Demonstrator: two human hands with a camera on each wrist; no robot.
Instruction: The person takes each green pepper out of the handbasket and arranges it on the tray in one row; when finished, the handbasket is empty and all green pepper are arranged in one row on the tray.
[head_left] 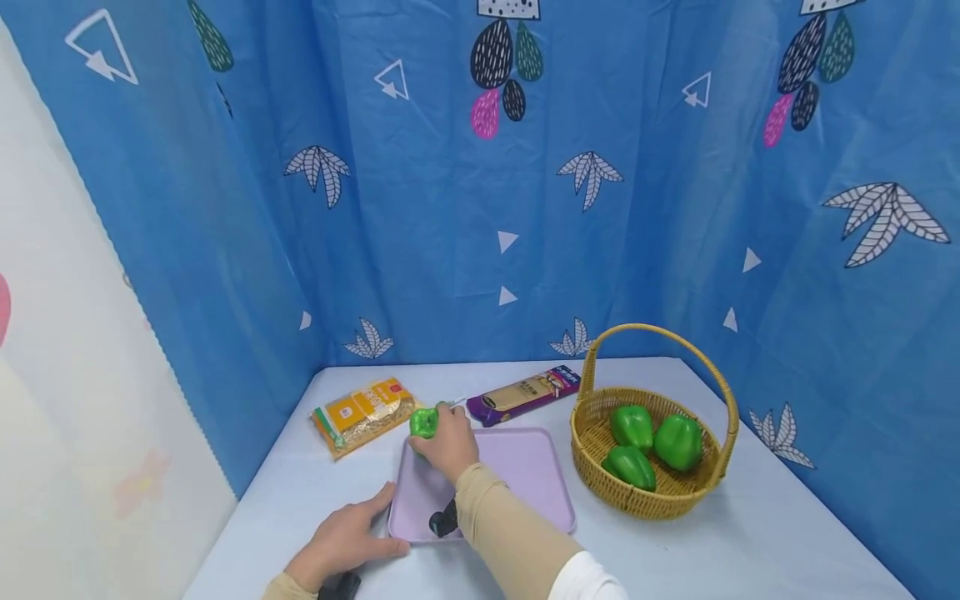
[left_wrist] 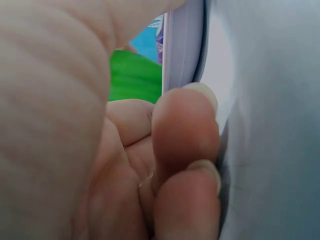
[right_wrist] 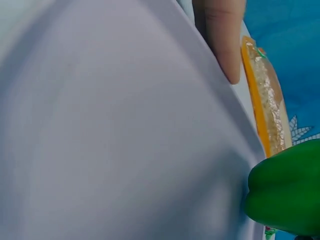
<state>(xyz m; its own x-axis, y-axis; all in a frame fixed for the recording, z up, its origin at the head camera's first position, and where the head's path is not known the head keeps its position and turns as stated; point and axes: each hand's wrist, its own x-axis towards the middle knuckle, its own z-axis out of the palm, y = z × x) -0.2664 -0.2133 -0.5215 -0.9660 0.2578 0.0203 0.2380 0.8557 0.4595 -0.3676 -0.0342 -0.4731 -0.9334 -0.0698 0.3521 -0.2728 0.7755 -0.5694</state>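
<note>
My right hand (head_left: 450,442) grips a green bell pepper (head_left: 423,422) over the far left corner of a lilac tray (head_left: 517,475). In the right wrist view the pepper (right_wrist: 287,190) is close over the tray's rim, its shadow falling on the tray's surface. My left hand (head_left: 348,537) rests at the tray's near left corner, index finger beside the left edge and thumb by the front edge. A finger (right_wrist: 225,42) of that hand lies straight against the rim in the right wrist view. The left wrist view has fingertips (left_wrist: 185,120) low beside the tray wall (left_wrist: 185,45).
A wicker basket (head_left: 637,500) with a tall handle stands right of the tray, holding three green bell peppers (head_left: 678,442). An orange-and-clear food packet (head_left: 367,417) lies at the back left, a purple-and-beige packet (head_left: 525,396) behind the tray. A blue curtain (head_left: 450,250) hangs behind the white table.
</note>
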